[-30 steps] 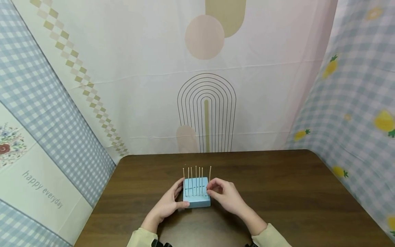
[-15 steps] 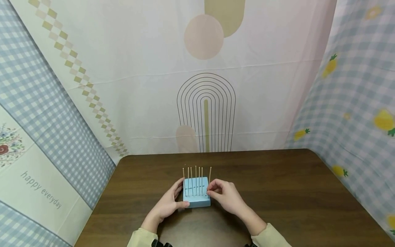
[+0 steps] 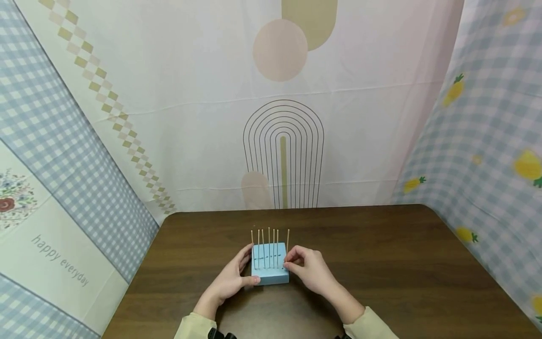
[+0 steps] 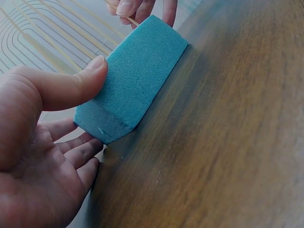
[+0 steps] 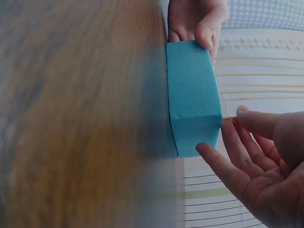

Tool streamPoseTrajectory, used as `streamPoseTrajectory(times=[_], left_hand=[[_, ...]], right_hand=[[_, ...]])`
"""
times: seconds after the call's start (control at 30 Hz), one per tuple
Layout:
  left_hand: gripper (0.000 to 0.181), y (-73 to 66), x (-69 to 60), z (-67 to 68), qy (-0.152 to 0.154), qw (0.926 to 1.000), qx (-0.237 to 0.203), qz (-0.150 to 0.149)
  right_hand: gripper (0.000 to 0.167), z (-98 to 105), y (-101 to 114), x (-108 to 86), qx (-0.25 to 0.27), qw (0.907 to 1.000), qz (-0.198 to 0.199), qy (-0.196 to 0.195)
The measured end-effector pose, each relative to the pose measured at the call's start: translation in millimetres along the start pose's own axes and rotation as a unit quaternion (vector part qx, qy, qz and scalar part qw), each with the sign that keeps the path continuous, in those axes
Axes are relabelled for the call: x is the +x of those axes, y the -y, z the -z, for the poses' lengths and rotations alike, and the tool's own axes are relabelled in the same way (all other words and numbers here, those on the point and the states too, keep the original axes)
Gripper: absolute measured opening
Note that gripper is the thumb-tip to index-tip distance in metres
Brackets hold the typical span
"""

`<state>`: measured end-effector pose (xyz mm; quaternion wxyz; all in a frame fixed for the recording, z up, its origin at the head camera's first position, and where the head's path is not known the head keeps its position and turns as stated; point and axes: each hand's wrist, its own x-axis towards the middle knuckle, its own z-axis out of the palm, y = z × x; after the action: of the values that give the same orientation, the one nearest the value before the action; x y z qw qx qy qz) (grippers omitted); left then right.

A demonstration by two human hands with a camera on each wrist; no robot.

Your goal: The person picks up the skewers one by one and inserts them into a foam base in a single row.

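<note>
A light blue foam block (image 3: pixel 271 279) with a row of holes lies on the table. My left hand (image 3: pixel 228 278) grips its left side, thumb on the near corner and fingers behind, as the left wrist view also shows. Several thin wooden sticks (image 3: pixel 268 240) stand upright in a row along its near part. At the block's right edge, my right hand (image 3: pixel 312 269) pinches another wooden stick (image 3: pixel 288 241) between thumb and finger. In the right wrist view the low end of this stick (image 5: pixel 230 118) meets the block's top edge; how deep it sits cannot be seen.
The brown wooden table (image 3: pixel 381 263) reaches out on both sides of the block. A patterned white cloth (image 3: pixel 203 150) hangs behind its far edge, with blue checked cloth (image 3: pixel 478 141) on the right and more at the left.
The top of the stick in my right hand is slightly lower and a little further left than a second ago. Both hands have stayed nearly in place, and the block is still.
</note>
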<state>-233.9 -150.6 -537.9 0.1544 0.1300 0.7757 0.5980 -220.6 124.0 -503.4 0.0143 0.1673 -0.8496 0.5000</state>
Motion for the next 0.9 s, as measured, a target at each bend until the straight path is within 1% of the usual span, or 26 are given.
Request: streamPoseTrajectory(times=[0.3,0.53,0.73,0.9], left_hand=[[0.103,-4.7,-1.0,0.5,0.001,1.0,-0.006,0.0],[0.103,-3.8,-2.0,1.1,0.001,1.0,-0.005,0.0],[0.103,-3.5,-1.7,0.4,0.002,1.0,-0.005,0.0],[0.103,-3.7,-1.9,-0.3,0.003,1.0,-0.006,0.0]], right_hand=[[0.008,0.2,0.3,1.4,-0.007,1.0,0.003,0.004],[0.009,-0.5,1.9,0.9,-0.011,0.9999,0.005,0.008],[0.006,0.1,-0.8,1.1,-0.012,0.9998,0.007,0.016],[0.007,1.1,-1.8,0.6,-0.001,0.9997,0.009,0.021]])
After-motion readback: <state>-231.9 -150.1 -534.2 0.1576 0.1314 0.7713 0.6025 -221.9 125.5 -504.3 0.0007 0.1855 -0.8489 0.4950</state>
